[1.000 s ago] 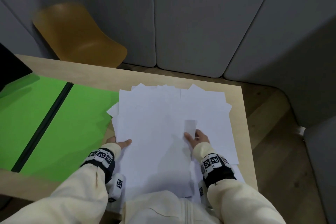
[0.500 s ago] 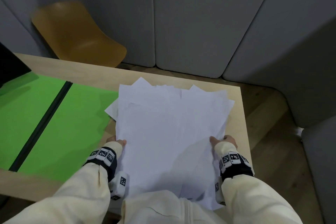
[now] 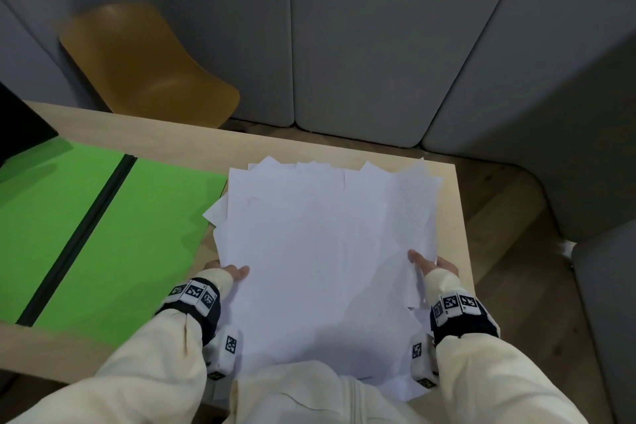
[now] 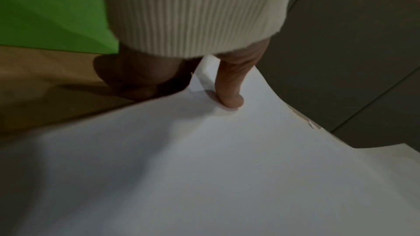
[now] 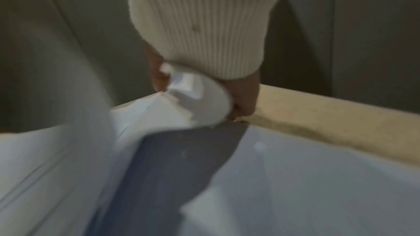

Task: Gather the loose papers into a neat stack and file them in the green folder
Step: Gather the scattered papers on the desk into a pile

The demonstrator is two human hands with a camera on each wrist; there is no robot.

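A ragged pile of white papers (image 3: 320,251) covers the right half of the wooden table (image 3: 454,213), its corners fanned out at the far edge. My left hand (image 3: 229,272) grips the pile's left edge, thumb on top (image 4: 229,94) and fingers underneath. At the right edge my right hand (image 3: 428,263) pinches several curled sheets (image 5: 200,100), lifting that side off the table. The green folder (image 3: 103,234) lies open and flat to the left, a black spine down its middle; the papers' left corner overlaps its right edge.
A mustard-yellow chair (image 3: 148,69) stands behind the table's far left. Grey padded wall panels (image 3: 378,45) close in the back and right. A dark object (image 3: 20,124) sits at the far left edge. The table's right edge (image 5: 329,123) runs close beside my right hand.
My right hand left the middle of the top sheet, moved to the pile's right edge and took hold of it. The right side has lifted and curled. My left hand stays at the left edge.
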